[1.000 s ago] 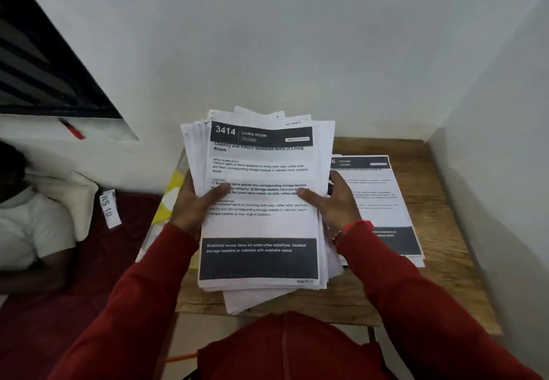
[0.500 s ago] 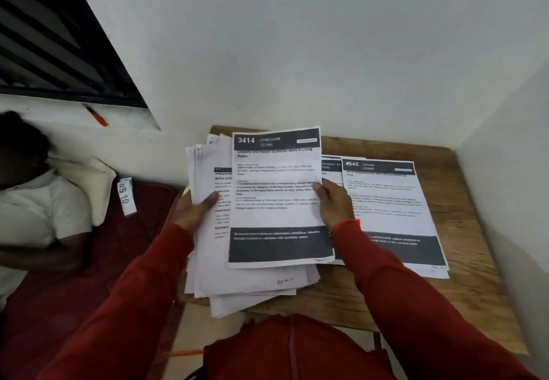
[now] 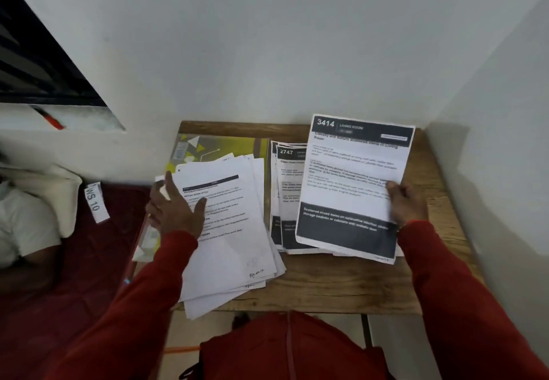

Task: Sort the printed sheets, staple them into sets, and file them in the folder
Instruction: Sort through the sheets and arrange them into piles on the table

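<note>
My right hand point(image 3: 408, 202) pinches the right edge of the sheet headed 3414 point(image 3: 350, 183) and holds it over the right part of the wooden table point(image 3: 335, 287). Under and left of that sheet lie several sorted sheets, the top one headed 2747 point(image 3: 286, 189). My left hand point(image 3: 175, 207) grips the left edge of a fanned stack of printed sheets point(image 3: 228, 231), thumb on top. That stack partly covers a yellow-green folder point(image 3: 219, 146) at the table's back left. No stapler is in view.
White walls close the table in at the back and right. A dark red mattress point(image 3: 98, 249) lies to the left, with a person in a white shirt point(image 3: 20, 225), a pillow and a paper tag marked WS 10 point(image 3: 95, 201). A window ledge holds a red pen point(image 3: 49, 118).
My right hand has lifted the 3414 sheet off the stack and carried it right, over the sorted sheets. My left hand has brought the remaining stack down to the left, onto the folder.
</note>
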The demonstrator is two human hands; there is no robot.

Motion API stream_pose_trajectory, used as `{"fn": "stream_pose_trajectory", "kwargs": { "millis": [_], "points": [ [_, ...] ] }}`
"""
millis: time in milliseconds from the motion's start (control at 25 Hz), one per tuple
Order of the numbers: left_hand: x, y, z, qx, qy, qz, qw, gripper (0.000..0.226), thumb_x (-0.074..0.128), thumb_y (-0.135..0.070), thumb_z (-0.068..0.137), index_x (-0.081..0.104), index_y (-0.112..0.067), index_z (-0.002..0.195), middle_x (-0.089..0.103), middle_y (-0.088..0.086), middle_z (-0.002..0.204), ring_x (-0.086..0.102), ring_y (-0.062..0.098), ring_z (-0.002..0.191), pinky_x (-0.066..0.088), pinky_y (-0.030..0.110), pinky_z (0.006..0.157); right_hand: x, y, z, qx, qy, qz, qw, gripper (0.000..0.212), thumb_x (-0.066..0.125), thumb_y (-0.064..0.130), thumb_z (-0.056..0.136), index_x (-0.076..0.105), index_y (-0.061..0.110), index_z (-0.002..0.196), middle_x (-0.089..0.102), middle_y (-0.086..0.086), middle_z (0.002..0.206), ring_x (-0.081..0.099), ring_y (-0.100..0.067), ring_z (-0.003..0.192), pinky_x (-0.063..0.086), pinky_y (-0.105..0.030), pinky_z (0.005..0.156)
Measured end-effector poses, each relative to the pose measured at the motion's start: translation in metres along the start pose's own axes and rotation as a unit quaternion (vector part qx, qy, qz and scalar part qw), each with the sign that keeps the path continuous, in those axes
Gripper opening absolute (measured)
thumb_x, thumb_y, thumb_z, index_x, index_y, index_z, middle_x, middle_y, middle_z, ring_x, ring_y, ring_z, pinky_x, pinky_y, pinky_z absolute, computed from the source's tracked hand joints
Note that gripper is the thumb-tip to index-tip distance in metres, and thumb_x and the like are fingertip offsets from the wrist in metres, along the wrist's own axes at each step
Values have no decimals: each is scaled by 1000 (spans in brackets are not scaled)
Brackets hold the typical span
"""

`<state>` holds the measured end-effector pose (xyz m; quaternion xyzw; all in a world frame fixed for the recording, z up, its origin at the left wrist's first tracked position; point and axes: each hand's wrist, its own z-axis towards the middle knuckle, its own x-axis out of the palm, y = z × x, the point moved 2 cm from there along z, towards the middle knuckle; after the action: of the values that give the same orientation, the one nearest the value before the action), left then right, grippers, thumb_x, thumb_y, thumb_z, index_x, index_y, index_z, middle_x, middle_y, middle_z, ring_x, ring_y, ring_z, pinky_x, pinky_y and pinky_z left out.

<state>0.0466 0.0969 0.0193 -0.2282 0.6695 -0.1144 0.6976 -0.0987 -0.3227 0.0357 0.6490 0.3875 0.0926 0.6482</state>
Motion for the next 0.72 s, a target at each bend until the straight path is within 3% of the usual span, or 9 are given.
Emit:
{"fn": "stream_pose_trajectory", "kwargs": {
  "millis": [40,120,200,280,320,400,480,600,720],
  "points": [
    [3,-23,-11,55,29,-25,998,80,65,-55,82,31,-24,147,35,9,149,38,38,127,33,51,103,-9,0,2,7,0,2,1000,21,55,17,97,66,6,111,66,-10,107,56,-17,98,40,-25,85],
    [11,-76,-39,98,186,-164,964,75,49,-79,76,54,-28,131,59,2,132,59,26,111,47,39,91,-10,2,1,-4,32,-9,999,18,55,17,97,66,8,109,66,-8,105,58,-19,99,41,-26,85],
    [14,-129,-68,18,378,-303,874,77,35,-85,73,61,-30,121,70,2,117,69,26,98,55,42,83,3,5,-4,-30,72,-6,997,13,55,14,97,66,11,103,66,-8,102,58,-19,95,43,-28,84],
    [26,-161,-86,-62,457,-415,784,81,29,-81,79,61,-23,125,69,9,118,68,26,101,51,48,96,12,2,-5,-42,78,-1,996,11,54,12,97,65,12,97,66,-6,97,58,-18,89,45,-26,77],
    [36,-164,-91,-76,440,-426,786,89,30,-87,74,63,-21,125,68,9,119,68,25,104,46,49,102,11,-1,0,-40,60,-1,997,12,54,13,97,66,11,98,67,-6,98,59,-20,90,45,-27,78],
    [64,-158,-92,-34,354,-333,873,103,21,-98,65,69,-22,116,68,5,121,64,25,111,43,49,106,-10,-13,18,-22,-4,-24,999,19,54,17,97,67,7,107,67,-12,108,60,-27,101,44,-31,86],
    [86,-151,-92,65,267,-195,941,95,19,-92,73,69,-22,114,63,6,128,56,25,120,38,48,108,-47,-25,39,12,-54,-66,996,27,53,16,97,64,1,117,63,-19,121,58,-32,113,41,-33,92],
    [97,-156,-106,91,220,-47,970,54,49,-57,92,50,-26,136,28,11,155,24,31,143,19,46,117,-92,-43,58,77,-57,-69,993,32,48,9,98,58,-3,125,59,-20,130,54,-32,120,38,-28,90],
    [106,-162,-109,50,215,-8,975,53,53,-41,95,38,-27,144,8,12,160,8,35,146,14,47,118,-96,-52,65,90,-10,-102,991,35,48,12,96,58,5,129,59,-14,132,55,-30,119,38,-28,91]
  ]
}}
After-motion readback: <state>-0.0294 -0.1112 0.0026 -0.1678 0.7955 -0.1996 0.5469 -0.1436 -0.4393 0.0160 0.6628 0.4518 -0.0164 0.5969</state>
